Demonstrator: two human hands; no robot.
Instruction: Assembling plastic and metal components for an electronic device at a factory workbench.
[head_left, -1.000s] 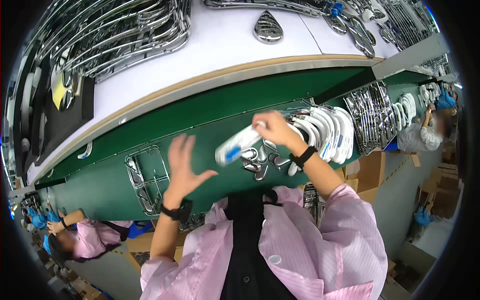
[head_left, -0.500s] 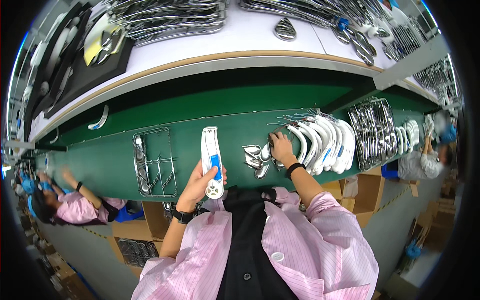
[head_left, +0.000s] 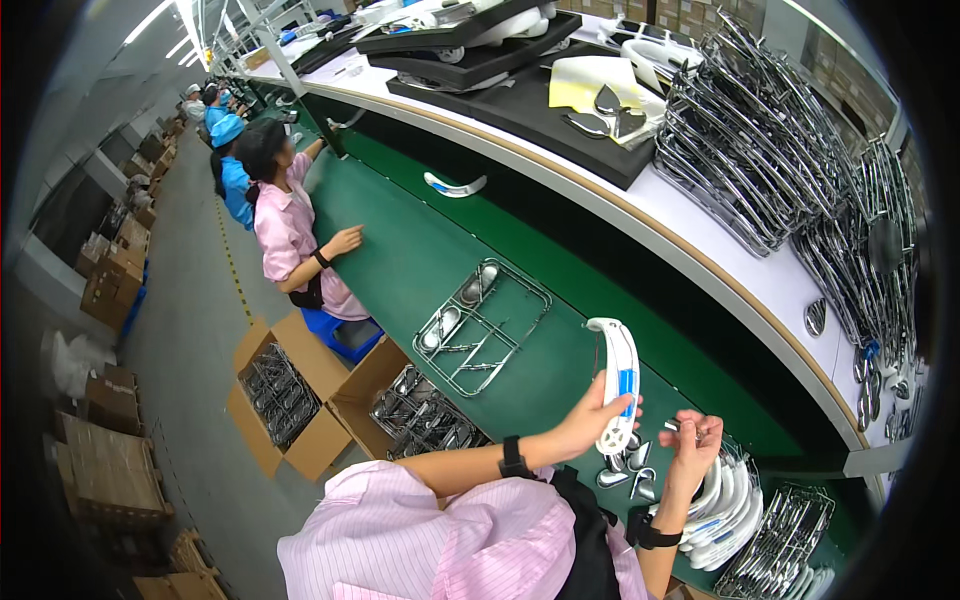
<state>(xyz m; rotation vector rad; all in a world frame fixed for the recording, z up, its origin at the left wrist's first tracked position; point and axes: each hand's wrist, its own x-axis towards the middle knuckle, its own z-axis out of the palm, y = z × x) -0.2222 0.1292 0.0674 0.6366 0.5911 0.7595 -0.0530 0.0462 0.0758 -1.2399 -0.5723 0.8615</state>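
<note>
My left hand (head_left: 590, 412) is closed around a curved white plastic part (head_left: 622, 350) with a strip of blue film on its side. To the right of it, my right hand (head_left: 697, 437) is raised with its fingers pinched on a small shiny metal piece (head_left: 673, 425), mostly covered by the fingers. Several chrome teardrop-shaped pieces (head_left: 640, 484) lie on the green bench just below my hands. Close to my right wrist is a row of similar curved white parts (head_left: 722, 512).
A chrome wire frame (head_left: 482, 326) with two rounded chrome pieces lies to the left on the bench (head_left: 390, 225). More wire frames (head_left: 778, 540) stand at the lower right. A shelf edge (head_left: 640, 215) runs above. Cardboard boxes (head_left: 300, 395) and a co-worker (head_left: 290, 215) are at the left.
The view has swung left. My right hand has lifted off the bench by the chrome pieces with a small shiny piece. The left hand still holds the white part.
</note>
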